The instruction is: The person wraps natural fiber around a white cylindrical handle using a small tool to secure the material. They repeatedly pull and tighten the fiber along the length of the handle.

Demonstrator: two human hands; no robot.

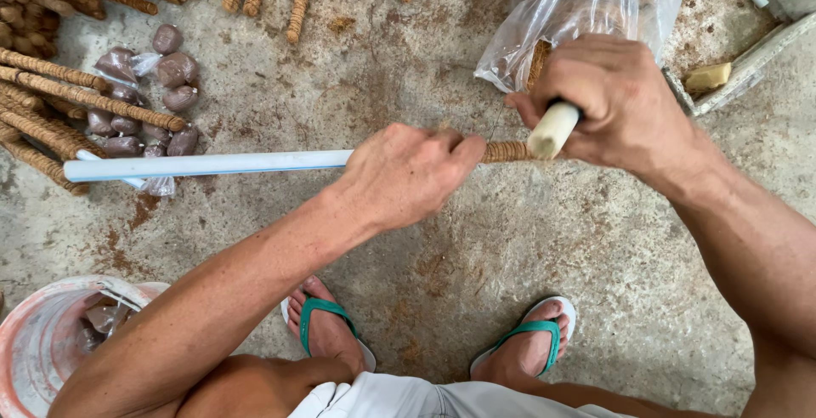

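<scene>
Over the stained concrete floor (pixel 510 239), between the squatting person's knees, a long white pipe (pixel 212 164) is held level, its free end reaching left toward a heap of finished coir-wrapped sticks (pixel 51 103). The left hand (pixel 404 176) is clenched round the pipe just where the white gives way to a short stretch of brown coir wrapping (pixel 507 151). The right hand (pixel 616 99) is closed over a pale wooden handle (pixel 552 130) at the pipe's right end; whether that handle is a separate tool or a plug set into the pipe I cannot tell, since the fingers cover the join.

From where I stand, the step looks to be winding fibre tightly along the pipe, and doing it well would seem to depend on the left hand. It should pinch right at the edge of the wrap so each turn lies touching the last, with no white showing between. The right hand would do best turning steadily, keeping the pipe level and not letting it sag. Slack is the likely fault: a loosened grip could let the coils spring apart.

Beside the sticks lie small brown lumps in clear wrappers (pixel 144 95). A clear plastic bag (pixel 586 1) sits just behind the right hand, and a worn bucket (pixel 47 341) stands near the left elbow. Green sandals (pixel 327 324) are planted flat below.
</scene>
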